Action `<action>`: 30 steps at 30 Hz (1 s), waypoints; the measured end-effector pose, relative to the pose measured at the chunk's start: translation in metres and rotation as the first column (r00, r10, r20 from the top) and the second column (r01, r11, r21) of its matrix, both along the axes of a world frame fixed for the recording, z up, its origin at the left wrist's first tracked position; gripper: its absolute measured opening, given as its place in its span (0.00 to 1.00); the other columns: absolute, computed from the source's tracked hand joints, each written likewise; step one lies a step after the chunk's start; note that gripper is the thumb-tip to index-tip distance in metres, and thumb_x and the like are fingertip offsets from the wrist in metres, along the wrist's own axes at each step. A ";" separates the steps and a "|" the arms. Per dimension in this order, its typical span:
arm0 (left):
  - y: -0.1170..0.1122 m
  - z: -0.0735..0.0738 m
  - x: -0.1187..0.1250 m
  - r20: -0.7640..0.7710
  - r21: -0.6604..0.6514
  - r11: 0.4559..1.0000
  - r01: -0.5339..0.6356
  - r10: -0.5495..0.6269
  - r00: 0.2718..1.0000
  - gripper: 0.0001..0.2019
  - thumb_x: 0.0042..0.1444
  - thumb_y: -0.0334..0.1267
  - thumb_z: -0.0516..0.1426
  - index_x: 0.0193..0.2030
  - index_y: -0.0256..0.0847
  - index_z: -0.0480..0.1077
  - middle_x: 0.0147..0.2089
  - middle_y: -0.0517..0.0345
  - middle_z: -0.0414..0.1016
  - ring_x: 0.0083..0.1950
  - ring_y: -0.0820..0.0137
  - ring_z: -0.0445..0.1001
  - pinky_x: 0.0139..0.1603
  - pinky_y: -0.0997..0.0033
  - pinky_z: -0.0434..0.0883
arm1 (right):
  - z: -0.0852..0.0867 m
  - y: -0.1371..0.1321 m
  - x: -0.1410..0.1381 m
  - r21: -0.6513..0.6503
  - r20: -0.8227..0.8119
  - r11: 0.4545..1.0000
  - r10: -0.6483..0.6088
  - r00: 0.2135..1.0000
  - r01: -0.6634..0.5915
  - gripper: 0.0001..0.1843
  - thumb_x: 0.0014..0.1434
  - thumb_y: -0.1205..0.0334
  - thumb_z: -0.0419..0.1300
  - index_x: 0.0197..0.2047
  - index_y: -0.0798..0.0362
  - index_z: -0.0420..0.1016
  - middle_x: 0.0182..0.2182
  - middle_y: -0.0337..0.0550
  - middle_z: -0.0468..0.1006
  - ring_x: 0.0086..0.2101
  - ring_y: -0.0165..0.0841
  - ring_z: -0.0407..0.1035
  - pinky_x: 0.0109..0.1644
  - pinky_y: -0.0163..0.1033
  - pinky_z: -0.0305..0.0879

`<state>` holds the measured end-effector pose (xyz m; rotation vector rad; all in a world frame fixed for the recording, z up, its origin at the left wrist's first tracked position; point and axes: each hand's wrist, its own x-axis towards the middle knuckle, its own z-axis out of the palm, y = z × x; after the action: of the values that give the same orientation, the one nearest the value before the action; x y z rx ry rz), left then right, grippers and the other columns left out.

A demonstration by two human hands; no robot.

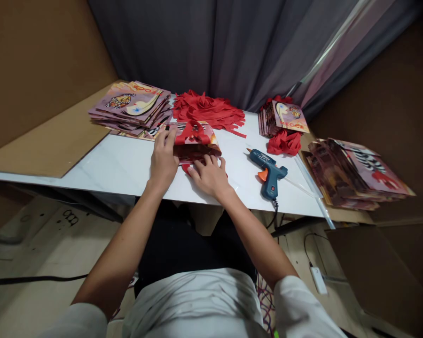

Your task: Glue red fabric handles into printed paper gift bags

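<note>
A folded printed paper bag (pixel 197 141) with a red ribbon handle lies on the white table (pixel 120 166) in front of me. My left hand (pixel 164 157) rests on the bag's left end, fingers stretched out and pressing down. My right hand (pixel 208 174) lies flat on the bag's near edge, fingers spread over a bit of red ribbon. Neither hand grips anything.
A blue glue gun (pixel 269 172) with an orange trigger lies right of my hands, a clear glue stick beside it. Stacks of printed bags sit at the back left (pixel 134 105), back right (pixel 285 117) and far right (pixel 356 173). Red ribbon piles (pixel 207 110) lie behind the bag.
</note>
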<state>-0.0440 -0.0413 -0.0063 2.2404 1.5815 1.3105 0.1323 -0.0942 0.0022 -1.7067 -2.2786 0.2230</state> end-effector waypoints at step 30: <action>0.011 -0.013 -0.021 0.246 -0.108 0.992 -0.071 0.096 0.965 0.36 0.62 0.31 0.58 0.79 0.45 0.67 0.73 0.47 0.78 0.74 0.55 0.77 0.77 0.54 0.72 | 0.004 0.055 0.043 0.082 -0.476 0.991 -0.059 0.878 0.110 0.37 0.65 0.65 0.52 0.77 0.57 0.67 0.67 0.59 0.79 0.64 0.49 0.73 0.69 0.54 0.68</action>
<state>-0.0647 -0.0300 -0.0191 1.8839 1.6235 1.4375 0.1754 -0.0397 0.0063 -1.4928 -1.8202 0.4387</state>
